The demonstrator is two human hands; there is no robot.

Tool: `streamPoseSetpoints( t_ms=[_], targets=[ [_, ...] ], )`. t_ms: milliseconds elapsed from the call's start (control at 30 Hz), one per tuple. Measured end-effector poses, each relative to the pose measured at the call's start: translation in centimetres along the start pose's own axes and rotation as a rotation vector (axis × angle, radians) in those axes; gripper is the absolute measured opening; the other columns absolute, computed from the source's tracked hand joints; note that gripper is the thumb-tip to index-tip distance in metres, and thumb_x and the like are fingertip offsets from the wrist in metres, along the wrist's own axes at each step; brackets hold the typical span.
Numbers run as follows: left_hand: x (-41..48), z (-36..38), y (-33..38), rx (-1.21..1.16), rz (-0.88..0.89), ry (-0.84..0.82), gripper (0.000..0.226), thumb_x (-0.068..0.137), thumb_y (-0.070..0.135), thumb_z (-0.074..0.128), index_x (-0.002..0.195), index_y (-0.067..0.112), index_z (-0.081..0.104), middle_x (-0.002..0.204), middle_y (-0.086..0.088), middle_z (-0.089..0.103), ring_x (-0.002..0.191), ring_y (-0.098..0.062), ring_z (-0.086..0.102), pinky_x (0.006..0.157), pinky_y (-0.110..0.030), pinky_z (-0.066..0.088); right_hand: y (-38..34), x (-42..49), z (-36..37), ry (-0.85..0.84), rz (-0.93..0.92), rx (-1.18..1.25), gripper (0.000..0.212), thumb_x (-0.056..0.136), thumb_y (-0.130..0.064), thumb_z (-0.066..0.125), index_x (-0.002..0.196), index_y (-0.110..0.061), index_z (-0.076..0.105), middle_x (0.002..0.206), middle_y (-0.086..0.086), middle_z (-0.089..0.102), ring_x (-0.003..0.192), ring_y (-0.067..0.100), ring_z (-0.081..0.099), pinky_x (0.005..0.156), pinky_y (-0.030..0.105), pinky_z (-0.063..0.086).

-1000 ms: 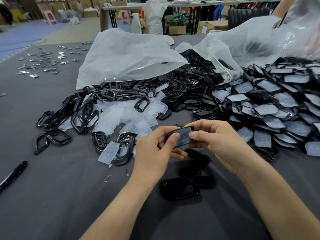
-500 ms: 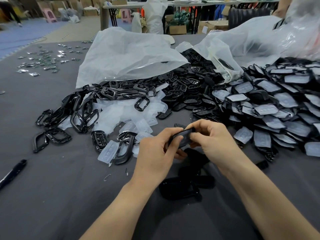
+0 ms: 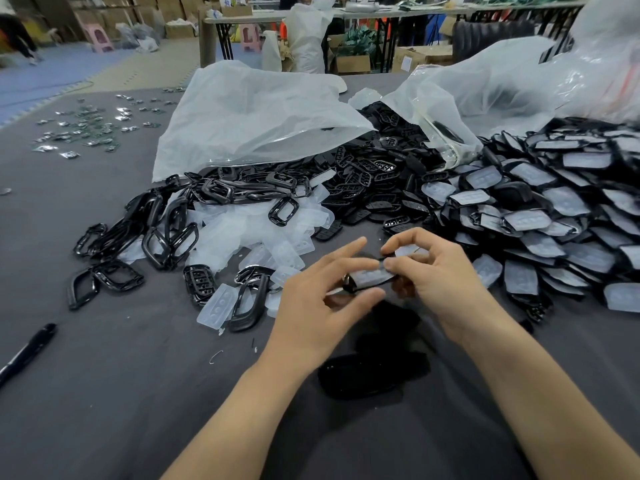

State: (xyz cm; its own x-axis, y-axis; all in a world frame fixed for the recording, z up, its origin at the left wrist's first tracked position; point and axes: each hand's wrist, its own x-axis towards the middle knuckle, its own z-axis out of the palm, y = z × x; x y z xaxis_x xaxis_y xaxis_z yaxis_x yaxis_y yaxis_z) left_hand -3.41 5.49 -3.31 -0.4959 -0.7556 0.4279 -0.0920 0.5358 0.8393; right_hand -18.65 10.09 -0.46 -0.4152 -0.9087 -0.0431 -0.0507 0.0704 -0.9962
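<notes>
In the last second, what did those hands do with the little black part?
The black part was rotated between the hands, so its clear pad now shows on top. The left hand lifted its index finger off but keeps pinching; the right hand still pinches the right end. Piles and bags stayed put.

Assembly workshop: table heaped with black plastic parts, bulk bags; cartons and trestle tables behind.

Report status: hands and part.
Gripping with left hand and right hand: black shell with clear pad. Held above grey table. Beneath it, loose black shell, untouched.
</notes>
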Motion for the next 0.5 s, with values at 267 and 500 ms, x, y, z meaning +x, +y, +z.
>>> streamPoseSetpoints(
  t_ms=[267,500],
  targets=[
    [0.6,-0.2,0.7,-0.419,-0.266,0.085,0.021,0.085,0.011,0.064,0.091,0.027,0.076,0.086,0.013,0.075,0.081,0.004,0.067,0.078,-0.009,0.048,-0.2,0.2,-0.5,-0.121,0.096,0.315,0.018,0.074,-0.025,0.068,0.076,-0.007,0.068,0.058,0.001,0.058,0.052,0.009,0.052,0.05,0.017,0.045],
    [0.7,-0.4,1.1,-1.049,-0.55,-0.004,0.026,0.077,0.02,0.059,0.09,0.009,0.079,0.101,-0.013,0.074,0.092,-0.022,0.072,0.068,-0.023,0.058,-0.3,0.1,0.0,-0.142,0.099,0.443,0.014,0.071,-0.023,0.065,0.066,-0.01,0.063,0.055,0.0,0.054,0.053,0.009,0.051,0.052,0.018,0.046]
  ],
)
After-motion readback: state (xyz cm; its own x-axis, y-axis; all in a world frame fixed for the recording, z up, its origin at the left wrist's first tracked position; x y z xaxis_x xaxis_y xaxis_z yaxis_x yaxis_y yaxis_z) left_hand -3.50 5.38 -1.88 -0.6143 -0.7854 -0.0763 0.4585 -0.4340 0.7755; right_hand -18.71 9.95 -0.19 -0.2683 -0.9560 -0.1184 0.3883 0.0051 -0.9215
